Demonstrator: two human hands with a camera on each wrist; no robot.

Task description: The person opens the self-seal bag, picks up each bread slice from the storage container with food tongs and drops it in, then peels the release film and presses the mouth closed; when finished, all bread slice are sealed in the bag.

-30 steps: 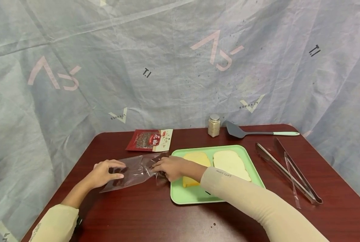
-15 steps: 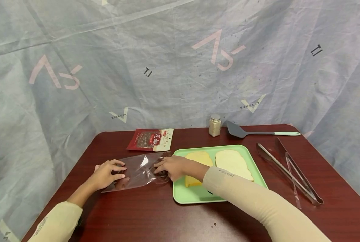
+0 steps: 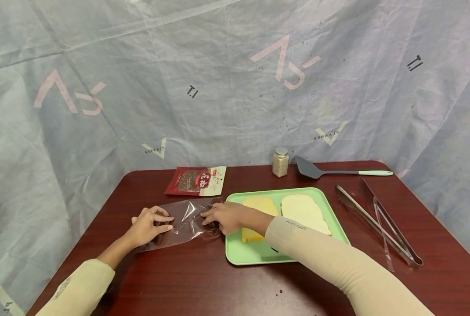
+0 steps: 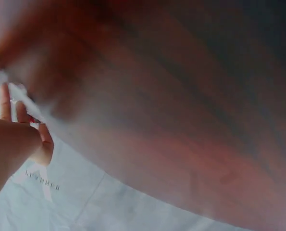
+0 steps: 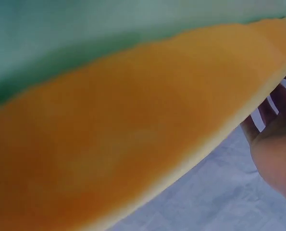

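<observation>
A clear plastic bag (image 3: pixel 187 210) lies flat and slightly wrinkled on the dark red table, left of the green tray (image 3: pixel 254 256). My left hand (image 3: pixel 147 226) rests on the bag's left part, with thumb and fingers spread apart. The fingers of my right hand (image 3: pixel 227 218) touch its right end, right at the tray's left edge. Beneath my right forearm, a yellow bread-shaped slice (image 3: pixel 258 202) sits on the tray. Beside it lies a cream-white bread slice (image 3: pixel 303 213). The right wrist view is mostly filled by the blurred yellow slice.
Behind the bag lies a red spice packet (image 3: pixel 195 181). A small glass jar (image 3: pixel 280 163) with a metal lid stands at the back, next to a grey spatula (image 3: pixel 310 169). Metal tongs (image 3: pixel 397 239) lie at the right, with a clear plastic strip (image 3: pixel 385 245) across them.
My left hand has moved a little right along the bag, closer to my right hand. The bag lies flatter than a second ago. My right hand has stayed nearly in place.
</observation>
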